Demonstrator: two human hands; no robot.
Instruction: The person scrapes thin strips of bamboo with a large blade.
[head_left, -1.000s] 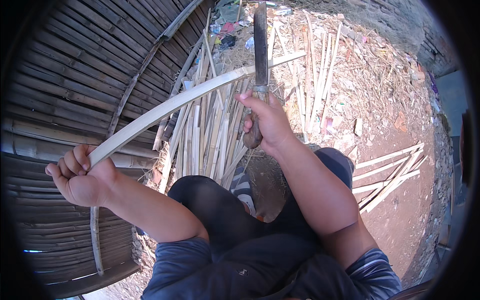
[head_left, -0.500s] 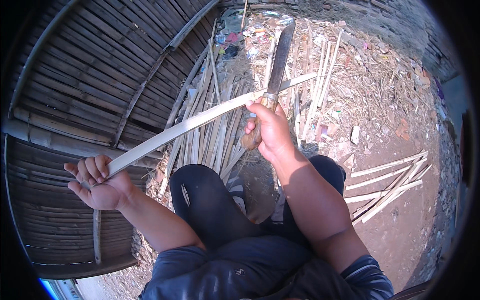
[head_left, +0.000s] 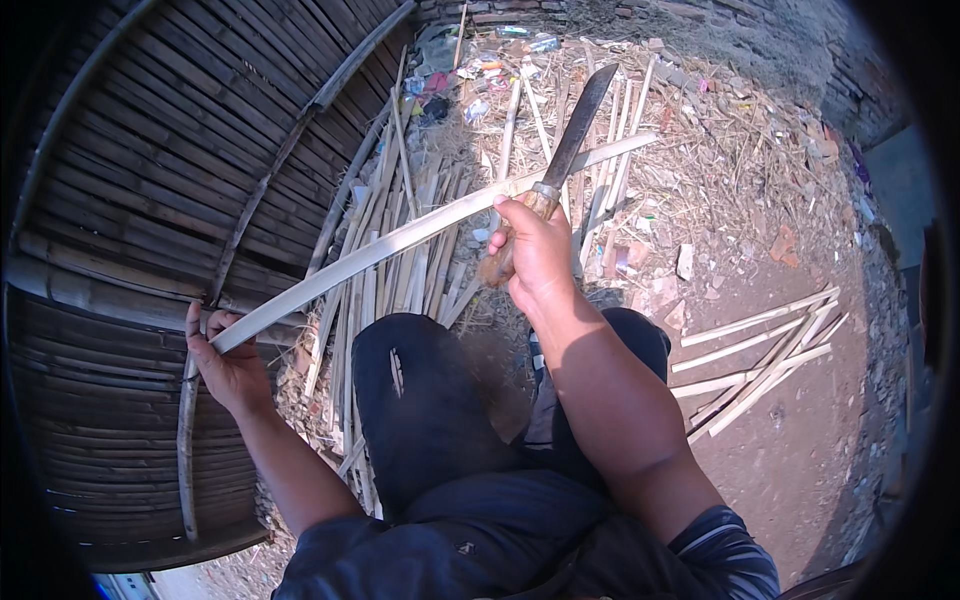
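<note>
Dark trousers fill the lower centre. At the left of the frame, the left hand is palm up, fingers partly spread, with the end of a strip lightly between thumb and fingers; its forearm rises from lower left. The strip runs diagonally up to the upper right of centre. Near centre, the right hand is closed round the handle of a knife, thumb uppermost beside the strip, forearm slanting in from lower right. The blade points up and crosses the strip; contact at the edge cannot be told. The strip looks already split flat; any trimming left is unclear. Finished-looking strips lie in a right-hand pile and, farther off, a centre-left pile.
</note>
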